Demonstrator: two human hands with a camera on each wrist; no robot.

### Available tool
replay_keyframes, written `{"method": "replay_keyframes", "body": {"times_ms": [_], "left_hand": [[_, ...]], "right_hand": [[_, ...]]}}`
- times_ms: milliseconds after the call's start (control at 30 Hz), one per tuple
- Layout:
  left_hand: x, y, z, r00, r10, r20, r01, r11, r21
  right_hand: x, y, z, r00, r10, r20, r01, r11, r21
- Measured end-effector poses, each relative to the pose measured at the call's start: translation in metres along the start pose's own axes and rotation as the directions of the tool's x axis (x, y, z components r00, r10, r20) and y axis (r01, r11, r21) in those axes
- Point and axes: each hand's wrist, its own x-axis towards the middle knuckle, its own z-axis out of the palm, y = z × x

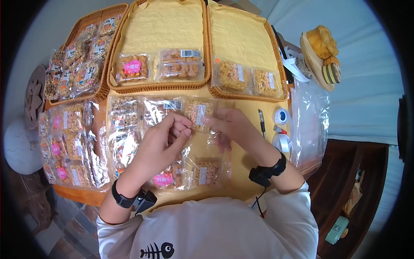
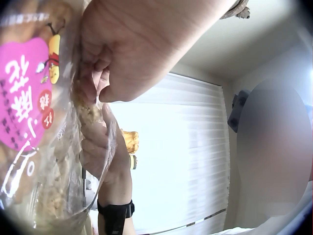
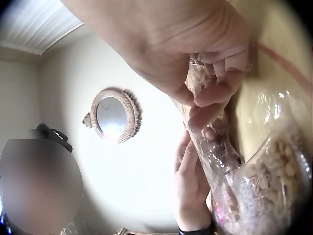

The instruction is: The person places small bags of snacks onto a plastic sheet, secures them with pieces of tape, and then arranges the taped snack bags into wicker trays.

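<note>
**Both grips at the far right corner of a clear snack bag**

My right grip (image 1: 235, 125) pinched the side of a golden snack packet (image 1: 196, 111), the thumb overlapping its face; an edge hold probably kept the contents uncrushed. The packet lay at the far right of the rows in a large clear bag (image 1: 188, 172); whether the film fully enclosed it could not be told. My left grip (image 1: 161, 140) met it from the other side with its fingers curled in, presumably to steady that corner, though I could not tell whether film was caught between thumb and fingertips.

Nearer me in the bag lay a brown-sugar mahua packet (image 1: 164, 178), its pink label uppermost, and beside it a lower-right packet (image 1: 207, 172). The rows seemed chosen to make the packets lie flat. On my left, a filled bag (image 1: 101, 168) showed a similar grid.

Beyond stood the left wicker basket (image 1: 103, 86), centre wicker basket (image 1: 159, 87) and right wicker basket (image 1: 246, 97), apparently sorted by kind and set within reach. Along the right of the counter (image 1: 237, 185) were a pen (image 1: 262, 121), two tape rolls (image 1: 281, 116) and loose clear film (image 1: 308, 125), likely kept aside to leave the middle for both arms.
</note>
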Motion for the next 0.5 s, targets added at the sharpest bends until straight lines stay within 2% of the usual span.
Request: {"method": "replay_keyframes", "body": {"times_ms": [33, 133, 233, 267, 333, 367, 400, 500], "left_hand": [[0.000, 0.000, 0.000, 1.000, -0.007, 0.002, 0.007, 1.000, -0.008], [0.000, 0.001, -0.001, 1.000, -0.024, 0.012, 0.024, 0.999, -0.023], [-0.001, 0.004, -0.003, 0.999, -0.029, 0.014, 0.029, 0.999, -0.020], [-0.001, 0.003, -0.002, 1.000, -0.022, 0.012, 0.022, 1.000, -0.013], [-0.001, 0.003, -0.002, 1.000, -0.020, 0.011, 0.020, 1.000, 0.002], [-0.001, 0.004, -0.003, 1.000, -0.026, 0.015, 0.025, 1.000, 0.010], [-0.001, 0.004, -0.003, 0.999, -0.030, 0.023, 0.029, 0.999, 0.022], [-0.002, 0.001, -0.002, 1.000, 0.007, 0.016, -0.007, 1.000, 0.011]], "right_hand": [[0.001, -0.002, 0.000, 0.999, 0.035, 0.022, -0.035, 0.999, -0.016], [-0.006, -0.002, -0.005, 0.998, -0.048, -0.032, 0.042, 0.987, -0.154], [-0.031, -0.007, -0.041, 0.999, -0.020, -0.028, 0.012, 0.963, -0.268], [-0.044, -0.010, -0.058, 0.996, -0.093, -0.011, 0.083, 0.929, -0.361], [-0.068, -0.022, -0.085, 0.976, -0.214, -0.030, 0.186, 0.903, -0.388], [-0.075, -0.028, -0.093, 0.956, -0.277, -0.096, 0.224, 0.903, -0.367], [-0.081, -0.035, -0.102, 0.928, -0.337, -0.162, 0.265, 0.898, -0.352], [-0.052, -0.062, -0.125, 0.799, -0.518, -0.306, 0.404, 0.839, -0.364]]}}
